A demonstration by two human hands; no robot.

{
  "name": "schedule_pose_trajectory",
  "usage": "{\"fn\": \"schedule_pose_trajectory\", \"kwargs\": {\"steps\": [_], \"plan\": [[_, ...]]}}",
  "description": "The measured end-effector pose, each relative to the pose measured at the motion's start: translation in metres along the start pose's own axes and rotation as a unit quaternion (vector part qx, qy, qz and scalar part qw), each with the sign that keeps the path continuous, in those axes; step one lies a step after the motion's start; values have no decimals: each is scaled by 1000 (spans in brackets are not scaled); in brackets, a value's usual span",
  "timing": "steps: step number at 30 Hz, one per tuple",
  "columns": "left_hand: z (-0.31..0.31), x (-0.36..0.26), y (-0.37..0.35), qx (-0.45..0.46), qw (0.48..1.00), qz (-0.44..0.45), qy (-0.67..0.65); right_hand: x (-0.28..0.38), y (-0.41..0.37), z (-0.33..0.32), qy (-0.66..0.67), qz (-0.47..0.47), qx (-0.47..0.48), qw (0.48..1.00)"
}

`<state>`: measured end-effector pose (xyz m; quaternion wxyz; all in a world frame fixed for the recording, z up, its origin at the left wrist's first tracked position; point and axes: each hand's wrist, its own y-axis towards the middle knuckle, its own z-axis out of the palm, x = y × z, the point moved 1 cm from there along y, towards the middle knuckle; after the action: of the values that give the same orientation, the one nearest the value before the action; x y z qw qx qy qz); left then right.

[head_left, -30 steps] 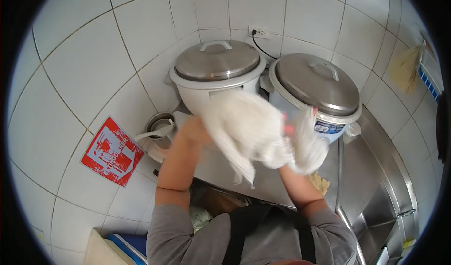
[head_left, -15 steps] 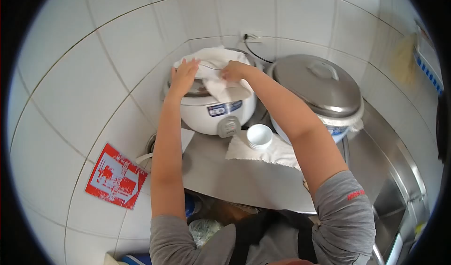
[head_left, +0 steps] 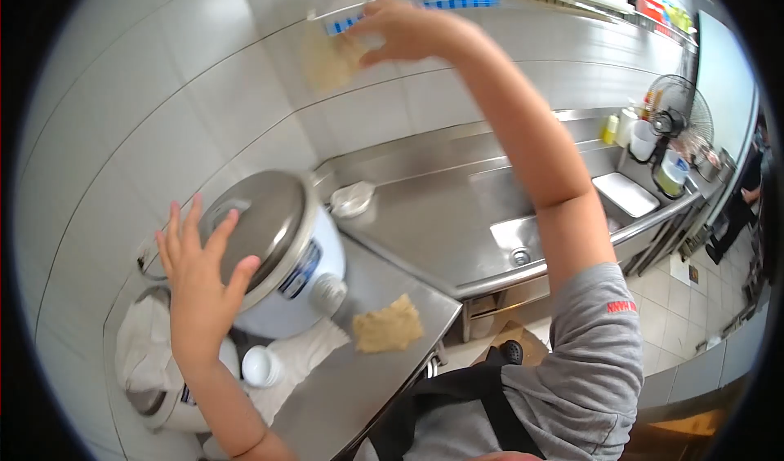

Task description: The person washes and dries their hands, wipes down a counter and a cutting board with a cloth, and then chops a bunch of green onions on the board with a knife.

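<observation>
My right hand [head_left: 400,32] is raised at the wall rack [head_left: 457,2], thumb and fingers apart. It overlaps the edge of a blurred, pale yellow cloth-like thing [head_left: 325,59] hanging below the rack. My left hand [head_left: 200,277], open with fingers spread, is nearest the large rice cooker [head_left: 282,314], which has a metal lid [head_left: 253,216]. A second rice cooker [head_left: 181,416] at lower left has a white cloth [head_left: 143,342] draped on top. Beside it, stacked small white bowls [head_left: 260,366] stand on a white cloth [head_left: 306,353].
A folded tan cloth [head_left: 388,324] lies on the steel counter [head_left: 327,404]. To the right are a steel sink [head_left: 516,236], a white tray [head_left: 625,194], bottles and a fan [head_left: 674,118]. A white bundle [head_left: 353,200] sits behind the cooker. Another person [head_left: 739,200] is at the far right.
The view has swung right. Both hands have left the white cloth on the smaller cooker; my right hand is now up at the rack and my left is spread over by the large cooker.
</observation>
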<state>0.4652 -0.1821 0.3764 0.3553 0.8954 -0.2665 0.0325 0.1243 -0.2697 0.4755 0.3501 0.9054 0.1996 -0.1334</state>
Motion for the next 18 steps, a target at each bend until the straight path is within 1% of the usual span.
{"fn": "schedule_pose_trajectory", "kwargs": {"steps": [1,2,3,4,6,7,8,10,12,14,15,16,18], "plan": [[0,-28,17,-6,1000,9,-7,-48,-27,-8,4,87,-38,995],[1,-56,33,-2,999,46,-22,-91,-44,-30,-29,169,51,984],[2,-83,51,2,996,79,-35,-133,-75,-40,-47,179,-56,981],[5,-109,69,-3,996,78,-41,-179,-99,-51,-96,217,-75,968],[8,-164,109,-40,985,157,-57,-293,-135,-68,-103,283,-62,952],[5,-193,133,-64,981,178,-51,-365,-153,-68,-138,285,-117,941],[6,-219,161,-73,980,176,-52,-423,-171,-69,-175,284,-176,926],[5,-267,222,-160,952,250,-68,-480,-202,-80,-178,270,-199,925],[5,-317,296,-237,924,283,-97,-511,-212,-88,-174,256,-219,925],[-4,-367,365,-213,916,279,-194,-523,-219,-91,-160,279,-98,942],[-10,-391,394,-168,926,243,-235,-529,-225,-91,107,236,-131,957],[-14,-414,418,-120,931,207,-275,-541,-221,-96,105,235,-131,957],[-20,-455,452,-56,934,199,-291,-560,-207,-103,13,316,-14,949]]}}
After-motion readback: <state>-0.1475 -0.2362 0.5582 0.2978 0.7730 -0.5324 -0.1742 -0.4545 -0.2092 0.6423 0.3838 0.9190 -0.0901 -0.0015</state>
